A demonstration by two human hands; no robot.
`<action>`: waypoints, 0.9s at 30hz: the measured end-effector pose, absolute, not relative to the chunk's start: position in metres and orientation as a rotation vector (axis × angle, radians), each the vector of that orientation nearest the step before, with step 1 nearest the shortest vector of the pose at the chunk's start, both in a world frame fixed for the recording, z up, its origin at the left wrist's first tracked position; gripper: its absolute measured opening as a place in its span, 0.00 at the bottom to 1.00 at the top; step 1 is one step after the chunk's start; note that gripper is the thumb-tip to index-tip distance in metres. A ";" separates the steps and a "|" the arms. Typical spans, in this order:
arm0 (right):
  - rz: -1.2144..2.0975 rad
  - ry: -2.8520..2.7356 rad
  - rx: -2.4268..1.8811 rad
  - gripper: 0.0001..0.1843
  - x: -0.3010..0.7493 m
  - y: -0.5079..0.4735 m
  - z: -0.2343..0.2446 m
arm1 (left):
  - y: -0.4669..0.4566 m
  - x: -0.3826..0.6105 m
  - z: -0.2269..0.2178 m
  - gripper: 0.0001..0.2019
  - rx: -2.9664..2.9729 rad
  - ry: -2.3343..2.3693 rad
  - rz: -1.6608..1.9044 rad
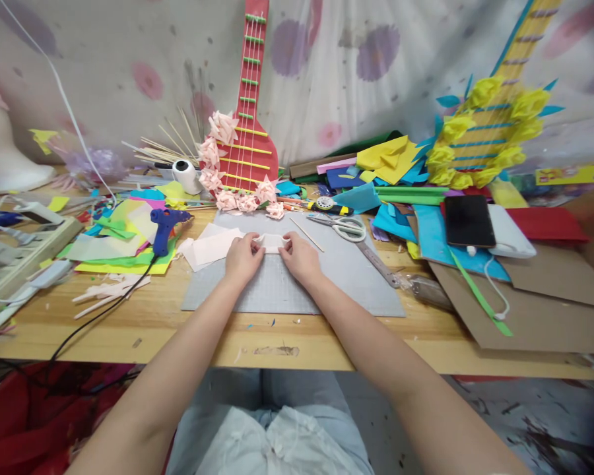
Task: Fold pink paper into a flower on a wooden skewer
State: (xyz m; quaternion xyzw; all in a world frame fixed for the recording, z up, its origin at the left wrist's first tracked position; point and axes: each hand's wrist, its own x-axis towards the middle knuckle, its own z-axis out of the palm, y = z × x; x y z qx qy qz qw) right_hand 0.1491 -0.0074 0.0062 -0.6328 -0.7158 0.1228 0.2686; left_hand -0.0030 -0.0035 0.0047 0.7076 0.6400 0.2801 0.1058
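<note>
Between my two hands, over the grey cutting mat (pixel 297 290), is a small strip of pale paper (pixel 272 243). My left hand (pixel 244 256) pinches its left end and my right hand (pixel 299 254) pinches its right end. Just left of my left hand lie some pale pink paper pieces (pixel 208 247). A thin wooden stick (pixel 307 235) rests on the mat beyond my right hand. Scissors with pale green handles (pixel 350 229) lie to the right, with a metal ruler (pixel 379 265) beside them.
A red paper instrument (pixel 250 155) with pink flowers stands at the back; a yellow one (pixel 480 142) stands right. A blue glue gun (pixel 163 231) sits left on coloured paper, its cord trailing near a power strip (pixel 24 257). A phone (pixel 469 221) and cardboard (pixel 485 316) lie right.
</note>
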 end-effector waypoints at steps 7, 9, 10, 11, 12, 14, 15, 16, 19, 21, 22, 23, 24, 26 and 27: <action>0.184 -2.019 -1.771 0.13 0.145 -0.008 0.006 | -0.004 0.002 0.004 0.17 2.135 1.966 0.810; 0.167 -2.032 -1.789 0.13 0.145 -0.008 0.006 | -0.004 0.003 0.005 0.18 2.141 1.982 0.814; 0.156 -2.036 -1.793 0.12 0.144 -0.008 0.006 | -0.004 0.003 0.006 0.18 2.145 1.987 0.818; 0.144 -2.042 -1.794 0.11 0.144 -0.008 0.006 | -0.004 0.004 0.006 0.18 2.148 1.991 0.821; 0.129 -2.050 -1.794 0.11 0.144 -0.008 0.006 | -0.004 0.004 0.006 0.17 2.150 1.993 0.823; 0.088 -2.070 -1.793 0.09 0.143 -0.008 0.006 | -0.005 0.004 0.007 0.15 2.161 1.989 0.821; 0.068 -2.085 -1.796 0.08 0.143 -0.009 0.007 | -0.005 0.004 0.007 0.14 2.166 1.985 0.817; 0.053 -2.103 -1.801 0.08 0.143 -0.009 0.008 | -0.005 0.004 0.008 0.13 2.170 1.982 0.811; 0.034 -2.153 -1.820 0.09 0.142 -0.011 0.009 | -0.006 0.004 0.008 0.11 2.159 1.992 0.797; 0.034 -2.168 -1.824 0.10 0.142 -0.011 0.010 | -0.005 0.004 0.008 0.11 2.141 2.009 0.801; 0.033 -2.171 -1.823 0.10 0.142 -0.011 0.010 | -0.005 0.004 0.008 0.11 2.133 2.016 0.805; 0.033 -2.173 -1.821 0.10 0.142 -0.011 0.010 | -0.005 0.004 0.007 0.11 2.127 2.020 0.807; 0.030 -2.175 -1.820 0.10 0.142 -0.011 0.010 | -0.005 0.003 0.007 0.11 2.125 2.021 0.807; 0.010 -2.181 -1.807 0.10 0.143 -0.011 0.009 | -0.004 0.004 0.007 0.10 2.135 2.015 0.797; -0.006 -2.186 -1.798 0.10 0.143 -0.011 0.009 | -0.004 0.004 0.007 0.09 2.149 2.007 0.786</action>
